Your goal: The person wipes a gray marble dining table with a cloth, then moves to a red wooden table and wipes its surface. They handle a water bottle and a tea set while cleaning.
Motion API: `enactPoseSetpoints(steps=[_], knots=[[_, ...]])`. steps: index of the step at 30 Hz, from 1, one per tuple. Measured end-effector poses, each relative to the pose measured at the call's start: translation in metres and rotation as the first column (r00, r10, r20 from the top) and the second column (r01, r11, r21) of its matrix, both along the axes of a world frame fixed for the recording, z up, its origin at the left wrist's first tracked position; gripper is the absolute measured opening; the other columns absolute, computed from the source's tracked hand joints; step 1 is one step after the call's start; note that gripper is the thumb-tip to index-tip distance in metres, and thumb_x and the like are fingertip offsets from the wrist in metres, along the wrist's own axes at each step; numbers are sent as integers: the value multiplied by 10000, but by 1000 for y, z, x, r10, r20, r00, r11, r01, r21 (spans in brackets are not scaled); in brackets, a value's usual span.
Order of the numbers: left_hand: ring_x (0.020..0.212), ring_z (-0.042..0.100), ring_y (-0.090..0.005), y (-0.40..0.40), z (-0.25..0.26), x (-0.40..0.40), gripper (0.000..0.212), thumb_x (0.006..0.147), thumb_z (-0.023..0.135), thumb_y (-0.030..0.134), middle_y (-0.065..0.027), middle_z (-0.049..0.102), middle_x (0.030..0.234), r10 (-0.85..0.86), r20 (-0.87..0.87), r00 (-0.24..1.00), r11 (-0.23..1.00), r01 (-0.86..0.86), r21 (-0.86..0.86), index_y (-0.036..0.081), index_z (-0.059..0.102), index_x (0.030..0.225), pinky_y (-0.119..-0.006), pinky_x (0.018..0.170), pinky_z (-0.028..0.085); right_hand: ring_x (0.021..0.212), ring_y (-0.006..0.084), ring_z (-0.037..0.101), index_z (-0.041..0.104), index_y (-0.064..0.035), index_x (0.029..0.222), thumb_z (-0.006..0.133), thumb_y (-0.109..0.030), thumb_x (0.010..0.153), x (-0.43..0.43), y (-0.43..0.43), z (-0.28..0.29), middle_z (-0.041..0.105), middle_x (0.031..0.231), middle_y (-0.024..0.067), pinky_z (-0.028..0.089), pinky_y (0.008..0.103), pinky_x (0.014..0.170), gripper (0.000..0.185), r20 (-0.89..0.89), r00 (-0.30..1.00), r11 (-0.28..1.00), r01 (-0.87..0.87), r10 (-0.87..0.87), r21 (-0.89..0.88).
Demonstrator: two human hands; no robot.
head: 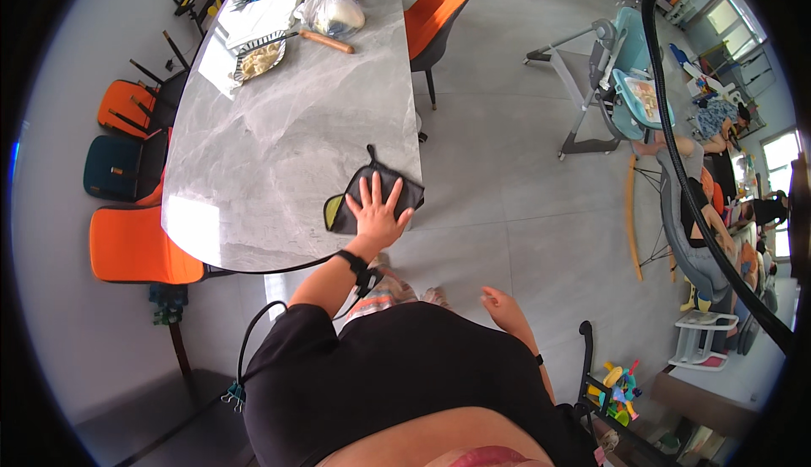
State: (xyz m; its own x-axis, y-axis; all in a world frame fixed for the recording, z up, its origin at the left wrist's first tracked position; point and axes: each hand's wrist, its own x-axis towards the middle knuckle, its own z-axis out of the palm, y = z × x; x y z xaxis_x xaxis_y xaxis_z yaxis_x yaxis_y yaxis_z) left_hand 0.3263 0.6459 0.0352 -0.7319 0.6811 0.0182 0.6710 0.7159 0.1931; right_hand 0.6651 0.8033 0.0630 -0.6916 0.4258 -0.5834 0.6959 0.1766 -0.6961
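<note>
My left hand lies palm down with its fingers spread on a folded dark grey cloth at the near right edge of the grey marble-look table. The cloth has black edging, a hanging loop and a yellow-green patch at its left corner. A black band with a small device and a cable is on my left wrist. My right hand hangs beside my body, away from the table, its fingers loosely bent and no object seen in it.
At the table's far end are a striped tray of pale food pieces, a wooden-handled tool, a plastic bag and white cloth. Orange chairs flank the table. A high chair and a person on a rocking chair are at right.
</note>
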Motion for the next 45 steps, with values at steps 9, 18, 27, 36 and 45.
enactPoseSetpoints(steps=[9,18,27,36,45], knots=[[1511,69,-465,103,-1,-95,765,906,477,676,-181,139,1655,175,35,984,985,-175,-14,341,295,1570,-783,1085,81,1100,225,664,598,2,1311,616,-251,971,1,15,-46,699,1191,154,500,344,929,424,1,1000,997,19,-20,72],[1520,36,-446,206,-3,-237,750,904,480,661,-161,120,1667,272,53,961,961,-274,31,346,308,1563,-778,1092,54,834,96,636,583,4,1344,603,-258,1013,-17,19,-46,700,928,65,501,265,762,422,164,947,961,277,-276,12],[1525,43,-442,255,-11,-321,748,903,475,664,-155,145,1665,354,41,934,935,-355,9,362,299,1565,-772,1097,49,971,301,707,644,-67,1291,644,-300,940,-5,-2,-39,719,1079,212,543,376,849,421,195,873,888,460,-448,-17],[1514,17,-467,232,-2,-264,825,843,568,579,-169,91,1670,321,91,943,947,-320,-25,332,274,1573,-794,1074,65,996,333,694,642,-78,1299,621,-331,949,4,6,-29,710,1113,212,529,397,880,432,228,910,937,350,-346,26],[1516,1,-462,156,14,-119,939,819,669,484,-167,19,1674,235,164,958,966,-211,-148,363,157,1596,-793,1076,85,1042,330,681,633,-51,1272,645,-314,944,4,17,-19,680,1195,192,527,393,880,421,123,987,993,95,-103,68]])
